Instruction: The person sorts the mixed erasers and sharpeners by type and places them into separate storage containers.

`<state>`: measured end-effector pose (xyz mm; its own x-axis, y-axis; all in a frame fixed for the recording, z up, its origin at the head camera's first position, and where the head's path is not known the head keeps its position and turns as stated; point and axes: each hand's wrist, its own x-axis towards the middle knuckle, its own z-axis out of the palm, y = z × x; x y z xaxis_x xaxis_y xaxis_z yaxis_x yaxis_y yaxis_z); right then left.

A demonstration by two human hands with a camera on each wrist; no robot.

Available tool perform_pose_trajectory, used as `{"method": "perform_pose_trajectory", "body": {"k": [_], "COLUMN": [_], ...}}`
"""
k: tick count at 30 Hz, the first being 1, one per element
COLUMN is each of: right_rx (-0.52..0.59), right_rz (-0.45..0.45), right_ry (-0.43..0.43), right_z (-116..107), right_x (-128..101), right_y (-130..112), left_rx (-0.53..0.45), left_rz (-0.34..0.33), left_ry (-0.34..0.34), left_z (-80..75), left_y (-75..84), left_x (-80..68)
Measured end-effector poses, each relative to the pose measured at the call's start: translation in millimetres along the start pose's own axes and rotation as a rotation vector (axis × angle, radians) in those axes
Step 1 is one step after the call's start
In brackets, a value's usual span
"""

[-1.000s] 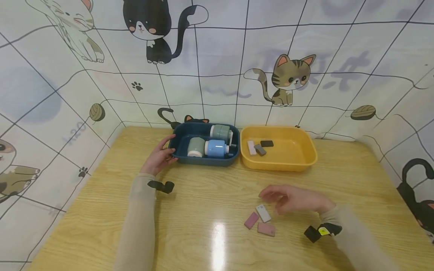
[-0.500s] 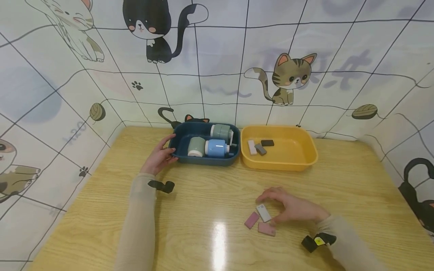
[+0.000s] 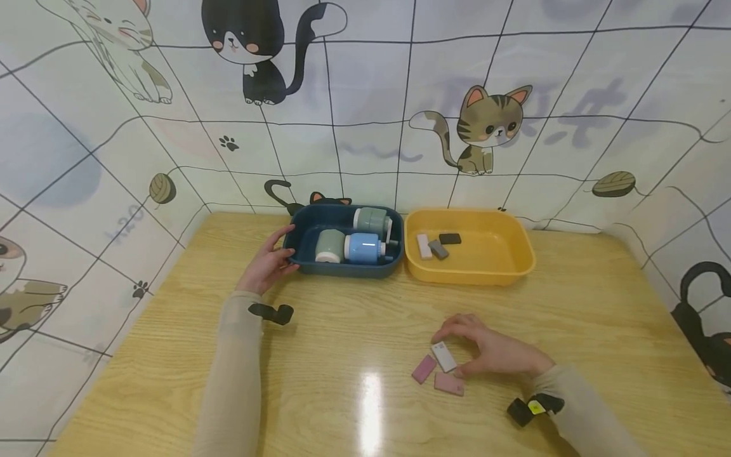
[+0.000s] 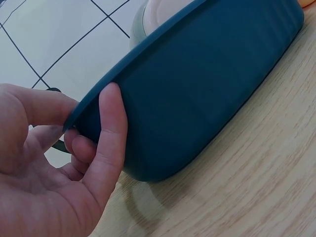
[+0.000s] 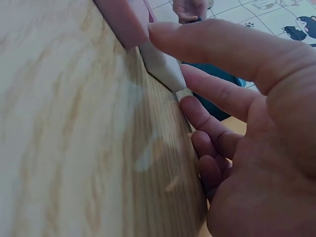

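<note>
My left hand (image 3: pixel 266 261) grips the left end of a dark blue tray (image 3: pixel 351 271), the thumb outside and fingers over the rim (image 4: pixel 118 79). Inside lie two grey-green cylinders (image 3: pixel 330 244) and a light blue one (image 3: pixel 362 248), some with crank-like handles. On the table my right hand (image 3: pixel 497 349) pinches a small white eraser-like block (image 3: pixel 444 357), thumb at one end and index finger at the other, as the right wrist view also shows. Two pink blocks (image 3: pixel 448 383) lie beside it, the nearer one close to the thumb (image 5: pixel 197 42).
A yellow tray (image 3: pixel 468 277) stands right against the blue one, holding a white, a grey and a black block (image 3: pixel 450 238). Behind both trays rises a cat-printed wall cover (image 3: pixel 371 95). The wooden table (image 3: pixel 320 355) extends in front.
My right hand has come down and left onto the white block, its thumb and index finger closing at the block's two ends. My left hand stays on the blue tray.
</note>
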<state>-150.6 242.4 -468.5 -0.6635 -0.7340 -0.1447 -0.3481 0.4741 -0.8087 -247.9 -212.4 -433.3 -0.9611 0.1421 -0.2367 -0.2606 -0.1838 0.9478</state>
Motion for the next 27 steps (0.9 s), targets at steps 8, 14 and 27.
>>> {"method": "perform_pose_trajectory", "body": {"k": [8, 14, 27], "right_rx": [0.022, 0.043, 0.001], "right_rz": [0.035, 0.046, 0.020], "right_ry": [0.004, 0.003, 0.047], "right_z": [0, 1, 5], "right_x": [1, 1, -1], "right_y": [2, 1, 0], "left_rx": [-0.002, 0.002, -0.018], "left_rz": [0.001, -0.001, 0.021], "left_ry": [-0.009, -0.009, 0.021], "left_z": [-1.0, 0.2, -9.1], "left_y": [-0.1, 0.1, -14.1], "left_x": [0.9, -0.5, 11.8]}}
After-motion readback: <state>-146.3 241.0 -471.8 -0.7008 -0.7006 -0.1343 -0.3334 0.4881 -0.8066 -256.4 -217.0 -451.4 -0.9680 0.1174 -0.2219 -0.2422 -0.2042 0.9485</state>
